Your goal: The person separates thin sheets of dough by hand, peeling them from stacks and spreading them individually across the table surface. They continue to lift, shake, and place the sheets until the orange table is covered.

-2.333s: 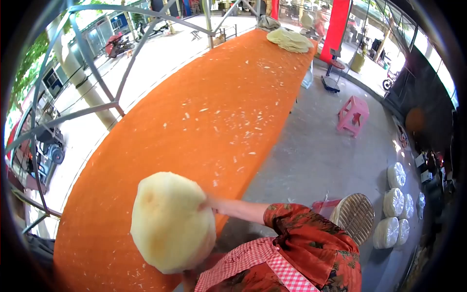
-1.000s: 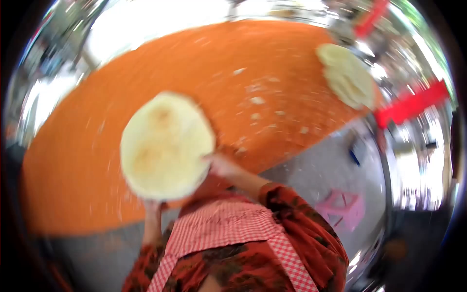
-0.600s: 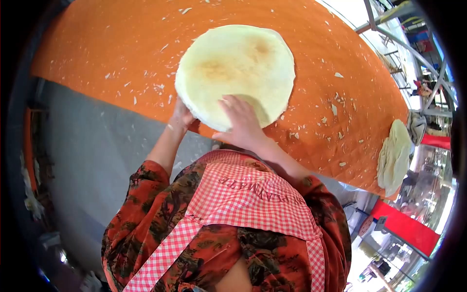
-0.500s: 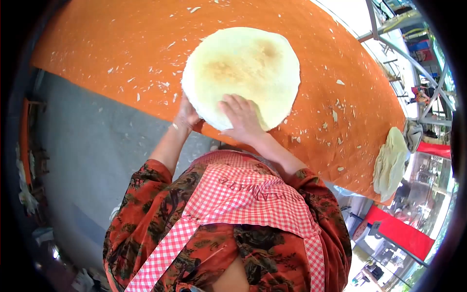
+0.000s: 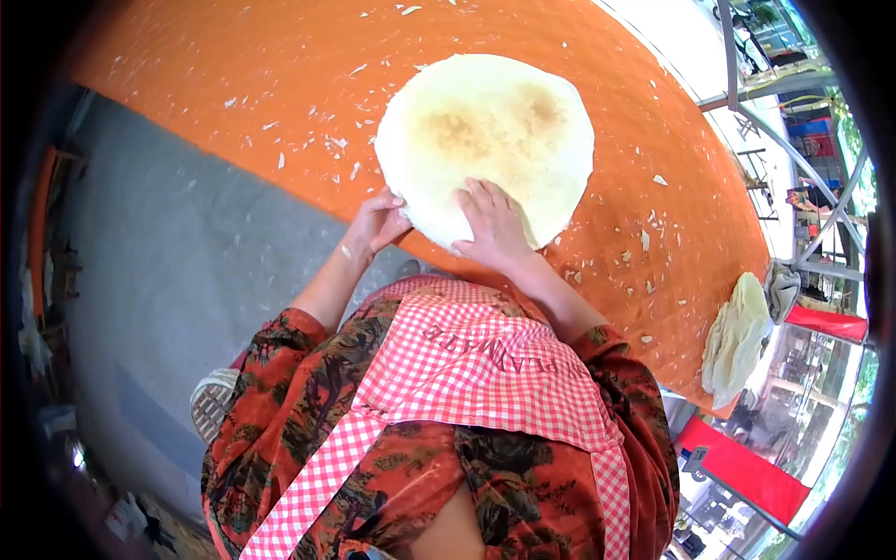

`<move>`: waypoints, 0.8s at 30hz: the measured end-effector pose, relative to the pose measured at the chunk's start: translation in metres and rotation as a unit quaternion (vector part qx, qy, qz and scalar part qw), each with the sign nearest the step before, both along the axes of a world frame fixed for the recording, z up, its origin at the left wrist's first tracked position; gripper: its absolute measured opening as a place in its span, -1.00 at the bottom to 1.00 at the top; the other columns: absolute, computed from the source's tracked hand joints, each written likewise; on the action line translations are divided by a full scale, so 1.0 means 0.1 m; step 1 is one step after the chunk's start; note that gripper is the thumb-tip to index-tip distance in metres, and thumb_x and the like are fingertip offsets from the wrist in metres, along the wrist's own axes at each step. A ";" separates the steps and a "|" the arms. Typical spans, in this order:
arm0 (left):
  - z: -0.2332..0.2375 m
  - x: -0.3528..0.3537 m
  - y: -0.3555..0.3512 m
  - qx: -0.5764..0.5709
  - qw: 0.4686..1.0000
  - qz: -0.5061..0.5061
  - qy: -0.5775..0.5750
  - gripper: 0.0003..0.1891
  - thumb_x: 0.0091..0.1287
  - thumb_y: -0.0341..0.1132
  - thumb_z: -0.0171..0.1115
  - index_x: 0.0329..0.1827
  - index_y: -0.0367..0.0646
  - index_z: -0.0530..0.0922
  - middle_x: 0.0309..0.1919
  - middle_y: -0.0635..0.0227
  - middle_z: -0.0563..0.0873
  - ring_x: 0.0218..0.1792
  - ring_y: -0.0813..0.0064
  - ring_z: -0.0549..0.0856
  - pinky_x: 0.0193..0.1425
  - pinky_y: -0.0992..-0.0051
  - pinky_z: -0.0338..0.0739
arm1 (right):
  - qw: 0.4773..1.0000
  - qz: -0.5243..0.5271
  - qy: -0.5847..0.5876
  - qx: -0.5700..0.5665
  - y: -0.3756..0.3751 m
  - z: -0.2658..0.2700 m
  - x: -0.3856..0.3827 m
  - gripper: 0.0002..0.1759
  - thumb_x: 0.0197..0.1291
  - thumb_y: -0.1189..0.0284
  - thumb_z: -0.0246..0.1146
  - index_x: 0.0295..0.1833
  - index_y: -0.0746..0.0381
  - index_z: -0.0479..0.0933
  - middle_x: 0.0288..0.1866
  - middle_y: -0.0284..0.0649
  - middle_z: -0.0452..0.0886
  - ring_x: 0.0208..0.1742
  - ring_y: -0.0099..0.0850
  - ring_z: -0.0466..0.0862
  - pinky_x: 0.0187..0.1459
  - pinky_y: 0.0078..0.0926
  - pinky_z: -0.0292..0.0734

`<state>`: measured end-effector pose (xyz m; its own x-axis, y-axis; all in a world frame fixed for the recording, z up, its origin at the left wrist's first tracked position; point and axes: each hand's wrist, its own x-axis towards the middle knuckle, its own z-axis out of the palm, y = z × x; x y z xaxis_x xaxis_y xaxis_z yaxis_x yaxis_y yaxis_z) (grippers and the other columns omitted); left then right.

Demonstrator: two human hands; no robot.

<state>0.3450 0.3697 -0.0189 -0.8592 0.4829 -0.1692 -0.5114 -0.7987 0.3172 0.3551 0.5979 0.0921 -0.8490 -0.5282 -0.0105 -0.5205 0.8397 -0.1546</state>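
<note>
A large round flatbread, pale with two browned patches, lies on the orange-covered table in front of me. At its lower left edge is my left hand, thumb and fingers closed on the rim. My right hand rests flat on the near part of the bread, with its fingers stretched out and slightly apart. Part of the bread's near edge is hidden under this hand and wrist.
Pale flakes and crumbs are scattered over the orange cover. Folded flatbreads lie at the table's right end, beside a grey cloth. Grey floor runs along the left side, and red panels stand beyond the right end.
In view, the flatbread and both hands sit slightly farther right. More of my left hand shows now, its fingers at the rim instead of partly under it. My right hand stays on top.
</note>
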 end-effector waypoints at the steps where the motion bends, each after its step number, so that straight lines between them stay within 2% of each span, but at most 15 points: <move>1: 0.06 0.01 0.02 0.002 1.000 0.008 0.003 -0.26 0.17 -0.41 0.17 0.46 -0.25 0.15 0.37 0.08 0.38 0.38 0.13 0.39 0.48 0.14 0.25 | 0.999 0.009 -0.008 -0.030 0.08 -0.04 -0.07 -0.28 0.03 0.15 0.37 0.31 0.17 0.39 0.34 -0.07 0.43 0.39 -0.15 0.38 0.35 -0.19 0.31; 5: 0.39 0.03 0.15 -0.022 0.999 0.047 0.011 -0.31 0.14 -0.46 0.23 0.40 -0.24 0.24 0.30 0.08 0.45 0.29 0.13 0.49 0.48 0.15 0.28 | 0.987 0.043 -0.078 -0.131 0.28 0.10 -0.32 -0.43 0.05 0.24 0.32 0.19 0.24 0.48 0.19 -0.04 0.56 0.21 -0.14 0.55 0.20 -0.27 0.46; 8: 0.35 0.04 0.15 -0.125 0.991 0.040 -0.023 -0.29 0.14 -0.51 0.24 0.42 -0.20 0.22 0.29 0.11 0.47 0.30 0.15 0.49 0.45 0.18 0.35 | 0.974 -0.031 -0.164 -0.152 0.28 0.25 -0.37 -0.53 0.06 0.31 0.28 0.09 0.30 0.52 0.04 -0.06 0.64 0.04 -0.13 0.64 0.06 -0.28 0.54; 11: 0.45 0.02 0.27 -0.236 0.969 0.065 -0.030 -0.28 0.16 -0.53 0.26 0.42 -0.21 0.20 0.27 0.12 0.48 0.30 0.17 0.49 0.40 0.21 0.42 | 0.981 -0.040 -0.157 -0.105 0.26 0.29 -0.35 -0.51 0.08 0.32 0.27 0.11 0.32 0.49 -0.07 -0.07 0.66 -0.04 -0.12 0.65 0.01 -0.22 0.56; 14: 0.41 0.01 0.26 -0.227 0.970 0.068 -0.053 -0.27 0.13 -0.60 0.20 0.42 -0.19 0.19 0.28 0.12 0.47 0.31 0.18 0.48 0.38 0.20 0.44 | 0.991 0.057 -0.048 -0.107 0.21 0.08 -0.25 -0.48 0.04 0.36 0.30 0.14 0.32 0.46 -0.07 -0.04 0.62 0.02 -0.12 0.62 -0.01 -0.22 0.57; 17: 0.28 0.01 0.23 -0.216 0.972 0.072 -0.053 -0.24 0.08 -0.67 0.14 0.43 -0.17 0.19 0.29 0.11 0.45 0.31 0.16 0.48 0.38 0.20 0.44 | 0.993 0.051 0.037 -0.103 0.14 -0.05 -0.16 -0.48 -0.02 0.42 0.34 0.10 0.33 0.45 -0.02 -0.03 0.56 0.09 -0.12 0.57 -0.02 -0.21 0.57; 20: 0.34 0.01 0.25 -0.209 0.973 0.079 -0.054 -0.20 0.03 -0.70 0.09 0.44 -0.14 0.17 0.30 0.10 0.44 0.32 0.15 0.47 0.38 0.19 0.44 | 0.998 0.034 0.034 -0.046 0.07 -0.01 -0.12 -0.49 -0.08 0.48 0.36 0.05 0.35 0.45 0.06 -0.03 0.50 0.15 -0.13 0.51 -0.02 -0.22 0.57; 23: 0.25 0.01 0.24 -0.193 0.976 0.080 -0.061 -0.20 0.06 -0.69 0.15 0.44 -0.13 0.15 0.30 0.11 0.43 0.31 0.16 0.47 0.38 0.20 0.44 | 0.996 0.060 0.023 -0.056 0.09 -0.09 -0.22 -0.61 -0.05 0.44 0.33 -0.04 0.31 0.53 -0.07 -0.07 0.56 0.02 -0.16 0.59 -0.07 -0.21 0.58; 24: 0.27 0.01 0.24 -0.208 0.973 0.079 -0.067 -0.20 0.07 -0.67 0.18 0.44 -0.13 0.15 0.31 0.11 0.43 0.31 0.16 0.48 0.37 0.20 0.45 | 0.996 0.039 -0.057 -0.053 0.10 0.05 -0.27 -0.65 -0.03 0.42 0.32 -0.08 0.29 0.56 -0.13 -0.08 0.58 -0.05 -0.16 0.61 -0.10 -0.21 0.58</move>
<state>0.3461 0.3937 0.0079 -0.8745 0.2119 -0.4364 -0.4506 -0.6877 0.5692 0.3281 0.6081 0.0968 -0.8016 -0.5962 -0.0450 -0.5581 0.7730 -0.3017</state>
